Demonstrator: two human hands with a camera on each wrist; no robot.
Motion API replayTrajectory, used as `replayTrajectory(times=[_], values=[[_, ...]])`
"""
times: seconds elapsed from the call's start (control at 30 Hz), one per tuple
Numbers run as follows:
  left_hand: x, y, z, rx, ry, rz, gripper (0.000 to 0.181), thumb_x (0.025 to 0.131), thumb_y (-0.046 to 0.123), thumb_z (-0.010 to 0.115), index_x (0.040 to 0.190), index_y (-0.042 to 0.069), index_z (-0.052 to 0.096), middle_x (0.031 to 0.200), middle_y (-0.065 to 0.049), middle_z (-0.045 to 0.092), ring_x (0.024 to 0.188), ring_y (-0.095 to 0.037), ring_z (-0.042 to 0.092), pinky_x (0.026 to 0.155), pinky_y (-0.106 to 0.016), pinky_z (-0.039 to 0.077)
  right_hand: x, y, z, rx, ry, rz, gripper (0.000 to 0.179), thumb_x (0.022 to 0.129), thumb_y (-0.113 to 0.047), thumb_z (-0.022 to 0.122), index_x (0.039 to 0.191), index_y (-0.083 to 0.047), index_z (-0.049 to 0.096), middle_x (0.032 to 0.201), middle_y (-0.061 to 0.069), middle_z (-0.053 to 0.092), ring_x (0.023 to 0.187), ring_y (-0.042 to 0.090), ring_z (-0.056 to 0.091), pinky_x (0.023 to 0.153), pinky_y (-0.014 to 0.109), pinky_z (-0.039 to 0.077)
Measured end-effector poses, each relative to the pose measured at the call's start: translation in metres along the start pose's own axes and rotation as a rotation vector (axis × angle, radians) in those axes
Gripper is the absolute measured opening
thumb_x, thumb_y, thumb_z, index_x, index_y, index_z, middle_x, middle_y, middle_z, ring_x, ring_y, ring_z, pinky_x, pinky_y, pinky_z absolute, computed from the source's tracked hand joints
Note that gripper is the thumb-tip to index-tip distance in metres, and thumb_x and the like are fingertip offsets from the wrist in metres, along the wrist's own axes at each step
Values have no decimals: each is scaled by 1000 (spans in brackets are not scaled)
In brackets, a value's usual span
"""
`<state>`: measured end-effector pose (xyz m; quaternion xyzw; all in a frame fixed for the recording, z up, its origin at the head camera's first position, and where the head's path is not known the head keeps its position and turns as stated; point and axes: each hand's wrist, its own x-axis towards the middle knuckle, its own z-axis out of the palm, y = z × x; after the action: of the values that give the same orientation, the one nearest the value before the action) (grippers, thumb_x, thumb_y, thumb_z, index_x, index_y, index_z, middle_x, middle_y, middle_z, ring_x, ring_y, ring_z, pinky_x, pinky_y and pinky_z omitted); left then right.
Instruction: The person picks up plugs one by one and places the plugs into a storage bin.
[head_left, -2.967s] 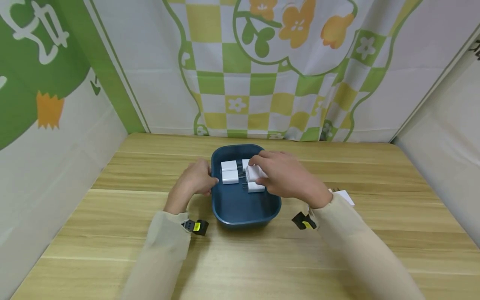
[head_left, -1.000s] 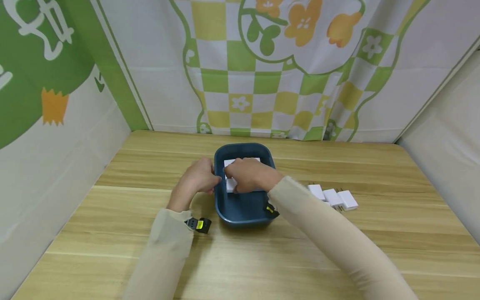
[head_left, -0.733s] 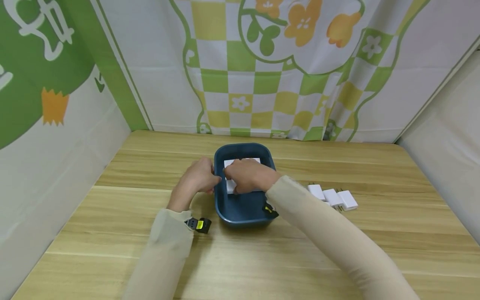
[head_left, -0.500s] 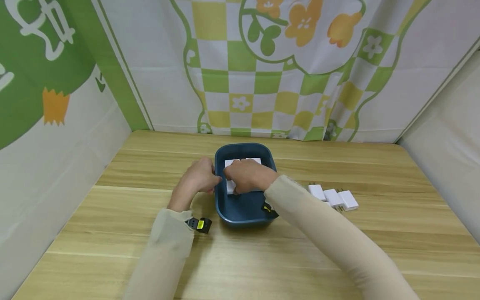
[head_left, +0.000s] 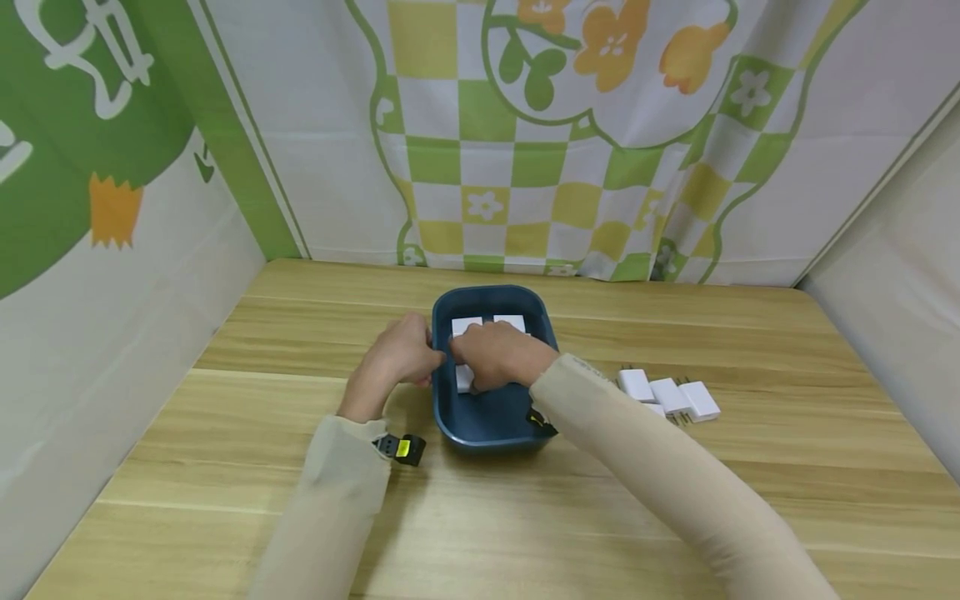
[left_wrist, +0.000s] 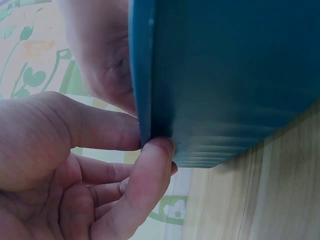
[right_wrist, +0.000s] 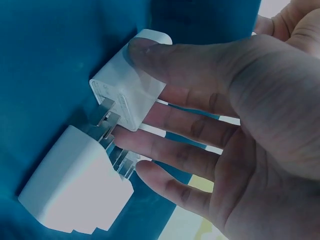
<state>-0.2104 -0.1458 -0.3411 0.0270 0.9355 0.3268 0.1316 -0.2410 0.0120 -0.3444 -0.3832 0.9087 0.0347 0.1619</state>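
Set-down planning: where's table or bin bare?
Bare: table left of the left sleeve, in front of the bin, right of the loose adapters; its near left corner. Crowded: bin's far part (stowed adapters, right hand) and left side (left hand).

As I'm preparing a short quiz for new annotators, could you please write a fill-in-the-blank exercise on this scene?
1. The ____ hand pinches the container by its rim.
2. The other hand holds a plug coloured ____.
3. Seen from the person's side, more plugs lie on the table to the container's ____.

Missing words: left; white; right.
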Motion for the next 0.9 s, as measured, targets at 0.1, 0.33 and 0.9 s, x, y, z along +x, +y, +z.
replayTrajectory(times=[0.1, 0.33, 0.9], values=[[0, 0, 0, 4, -1, -4, 22, 91, 6, 61, 70, 2, 66, 55, -6, 61, 56, -24, 67, 51, -26, 44, 0, 0, 2, -17, 9, -3, 29, 89, -20, 81, 116, -17, 70, 99, -2, 69, 87, 17, 61, 82, 38, 52], [0, 1, 0, -2, -5, -18, 22, 91, 5, 61, 70, 2, 67, 55, -6, 61, 56, -23, 66, 51, -26, 45, 2, 0, 3, -35, 29, -2, 27, 87, -21, 82, 112, -18, 72, 96, -3, 69, 85, 17, 60, 80, 37, 52], [-1, 2, 0, -20, -15, -31, 20, 94, 6, 62, 76, 0, 67, 58, -7, 62, 59, -25, 69, 51, -25, 47, 3, 1, 2, -29, 95, 15, 27, 84, -21, 85, 109, -16, 74, 96, -2, 71, 82, 18, 61, 78, 37, 52]])
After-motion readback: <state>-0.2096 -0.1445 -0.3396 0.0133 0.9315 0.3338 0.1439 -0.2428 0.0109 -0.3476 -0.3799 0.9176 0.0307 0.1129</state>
